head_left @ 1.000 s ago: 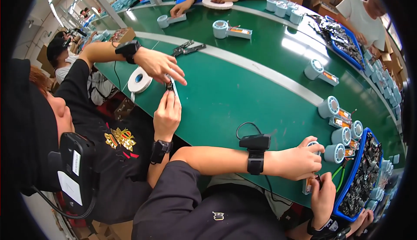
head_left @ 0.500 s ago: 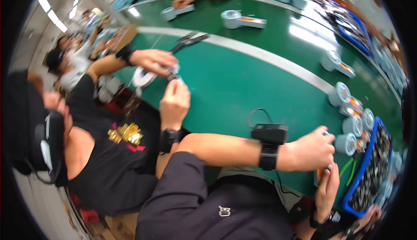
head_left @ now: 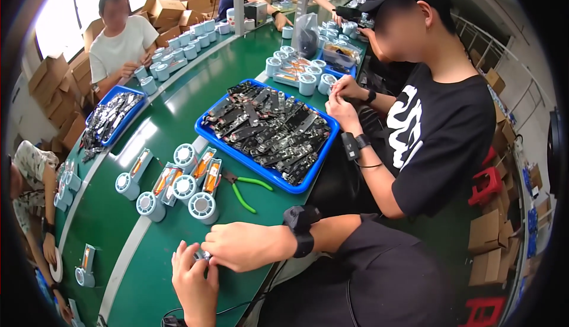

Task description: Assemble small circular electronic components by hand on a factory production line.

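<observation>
Several fingers pinch a small shiny part near round pale-blue housings.

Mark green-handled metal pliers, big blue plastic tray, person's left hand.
Green-handled metal pliers [head_left: 255, 181]: head view, upper handle grip.
Big blue plastic tray [head_left: 292, 188]: head view, near rim corner.
Person's bare left hand [head_left: 194, 285]: head view, back.
</observation>
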Action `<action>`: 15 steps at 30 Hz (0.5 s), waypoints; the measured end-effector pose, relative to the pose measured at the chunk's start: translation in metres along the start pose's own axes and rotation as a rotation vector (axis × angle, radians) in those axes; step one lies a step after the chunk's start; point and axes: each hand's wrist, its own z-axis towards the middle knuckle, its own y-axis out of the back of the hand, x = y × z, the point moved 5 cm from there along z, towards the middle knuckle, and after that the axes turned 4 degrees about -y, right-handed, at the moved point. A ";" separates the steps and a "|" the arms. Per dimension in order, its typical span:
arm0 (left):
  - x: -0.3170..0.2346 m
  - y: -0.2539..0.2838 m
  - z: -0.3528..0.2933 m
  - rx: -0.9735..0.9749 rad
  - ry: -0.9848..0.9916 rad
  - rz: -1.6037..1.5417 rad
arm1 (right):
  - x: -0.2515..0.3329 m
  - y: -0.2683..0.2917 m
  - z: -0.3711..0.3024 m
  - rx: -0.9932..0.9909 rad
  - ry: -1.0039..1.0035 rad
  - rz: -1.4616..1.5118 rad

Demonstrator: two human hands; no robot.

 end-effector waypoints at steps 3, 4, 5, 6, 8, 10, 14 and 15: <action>0.004 0.001 -0.004 -0.080 0.010 0.060 | 0.011 0.003 0.015 0.202 -0.032 -0.196; 0.004 0.000 -0.004 -0.074 -0.007 0.081 | 0.010 0.000 0.014 0.209 -0.027 -0.193; 0.005 -0.001 -0.006 -0.068 -0.024 0.102 | 0.005 -0.001 0.010 0.173 -0.049 -0.138; 0.005 -0.002 -0.007 -0.063 -0.041 0.121 | -0.001 -0.003 0.005 0.138 -0.072 -0.085; 0.010 0.003 -0.007 -0.089 -0.005 0.094 | -0.012 -0.007 0.003 0.109 -0.087 -0.046; 0.009 0.002 -0.008 -0.122 0.058 0.033 | -0.024 -0.016 -0.002 0.050 -0.117 0.125; 0.005 0.000 -0.002 -0.106 0.017 0.056 | -0.035 -0.027 -0.010 -0.050 -0.180 0.288; 0.005 0.001 -0.001 -0.097 0.014 0.056 | -0.037 -0.029 -0.011 -0.085 -0.199 0.324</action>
